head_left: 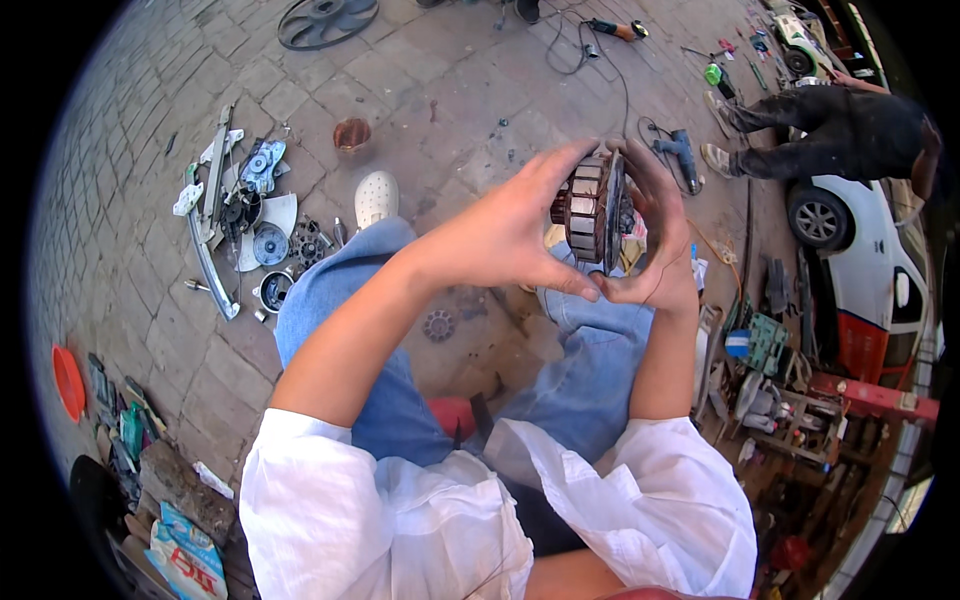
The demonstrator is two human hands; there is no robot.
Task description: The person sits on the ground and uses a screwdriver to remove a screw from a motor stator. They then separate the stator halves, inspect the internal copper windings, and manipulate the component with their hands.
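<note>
A ribbed motor part (585, 215) stands on edge between my hands, above my right leg (575, 390). My left fingers (563, 165) curve around its ribbed side, my right fingers (655, 180) around its disc side, probably to share its weight. Loose machine parts (270, 245) lie grouped at left, presumably for easy reach. Stone paving (330, 75) forms the ground; at right, a co-worker (850, 130) stands beside a white-and-red car (862, 275).

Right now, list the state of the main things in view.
Left hand: curled around the segmented motor part.
Right hand: curled around it too.
Segmented motor part: held up.
White clog: worn.
Dark fan: lying flat.
Angle grinder: lying down, whether switched on unclear.
Blue pistol-grip power tool: lying down, likewise unclear.
</note>
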